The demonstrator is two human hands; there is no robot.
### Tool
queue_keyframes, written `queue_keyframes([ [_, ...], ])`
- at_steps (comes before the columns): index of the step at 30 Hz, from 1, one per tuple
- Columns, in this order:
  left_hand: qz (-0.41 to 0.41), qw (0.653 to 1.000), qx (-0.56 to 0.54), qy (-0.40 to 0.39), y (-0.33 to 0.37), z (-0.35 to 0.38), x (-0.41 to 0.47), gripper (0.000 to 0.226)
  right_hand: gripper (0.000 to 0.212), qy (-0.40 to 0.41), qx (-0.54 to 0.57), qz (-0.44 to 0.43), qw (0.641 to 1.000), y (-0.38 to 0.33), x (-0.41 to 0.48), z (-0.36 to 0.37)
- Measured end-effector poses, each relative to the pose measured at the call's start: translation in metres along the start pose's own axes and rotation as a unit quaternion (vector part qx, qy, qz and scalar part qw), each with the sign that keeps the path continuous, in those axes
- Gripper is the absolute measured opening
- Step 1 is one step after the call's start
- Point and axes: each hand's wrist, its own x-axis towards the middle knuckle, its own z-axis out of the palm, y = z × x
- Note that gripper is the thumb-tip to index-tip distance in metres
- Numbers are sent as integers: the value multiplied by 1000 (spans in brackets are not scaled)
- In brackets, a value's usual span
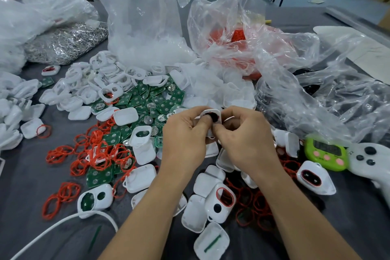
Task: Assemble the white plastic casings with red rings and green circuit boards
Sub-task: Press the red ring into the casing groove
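Observation:
My left hand (185, 133) and my right hand (244, 133) meet above the table's middle and together hold one white plastic casing (211, 114). Thumbs and fingertips pinch it, with a small black part at its opening. Green circuit boards (156, 99) lie heaped just beyond my hands. Loose red rings (99, 152) are scattered to the left, and more red rings (253, 207) lie below my right forearm. White casings (143, 148) lie all around. A casing with a red ring fitted (221, 198) lies near my right forearm.
Clear plastic bags (145, 17) of white parts stand at the back, with a bag of red rings (234, 40) to the right. A green timer (326, 153) and a white game controller (371, 160) sit at the right. A white cable (52, 226) crosses the lower left.

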Motion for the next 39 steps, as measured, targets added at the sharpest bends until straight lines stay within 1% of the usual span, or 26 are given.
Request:
queue_keyframes([
  [3,6,1000,26,-5,-1,-2,0,38,14,-4,46,34,998,0,4,-3],
  [4,9,999,51,-6,-1,-3,0,39,17,0,41,35,999,1,5,-4],
  [7,25,991,129,-2,-4,-3,-2,33,26,20,1,28,999,2,5,-2],
  [9,36,986,162,-2,-6,-2,-2,33,30,30,-1,25,999,2,4,-1],
  [12,43,985,169,7,-7,-4,-2,30,21,24,12,29,999,1,5,-1],
  [14,11,993,117,0,-3,-4,-3,26,17,14,32,34,999,1,5,-3],
  [16,-82,996,8,-23,2,-6,0,28,19,2,61,48,997,0,6,-7],
  [17,-135,988,-55,-51,4,-10,3,32,21,-4,75,55,996,-1,6,-9],
  [18,-171,975,-103,-96,5,-13,6,34,23,-10,89,62,994,-2,6,-11],
  [19,-190,961,-135,-151,5,-17,8,36,24,-15,107,70,992,-4,6,-13],
  [21,-199,932,-172,-250,6,-25,8,38,24,-25,159,86,983,-6,6,-16],
  [22,-196,921,-184,-283,7,-28,8,40,23,-34,187,93,977,-7,6,-18],
  [23,-194,913,-196,-300,8,-29,7,41,22,-45,207,99,972,-9,6,-19],
  [26,-200,904,-240,-291,10,-31,8,45,24,-72,219,111,967,-11,6,-22],
  [28,-203,901,-248,-292,9,-31,8,46,24,-88,221,119,964,-13,6,-24],
  [31,-204,906,-252,-272,7,-30,10,42,35,-120,245,136,952,-15,6,-27],
  [33,-206,908,-274,-239,6,-29,13,39,40,-113,251,139,951,-14,7,-29],
  [35,-206,904,-303,-221,6,-30,15,39,42,-88,254,136,953,-12,8,-30],
  [39,-220,876,-378,-202,9,-32,15,37,41,-54,241,122,961,-8,10,-32],
])
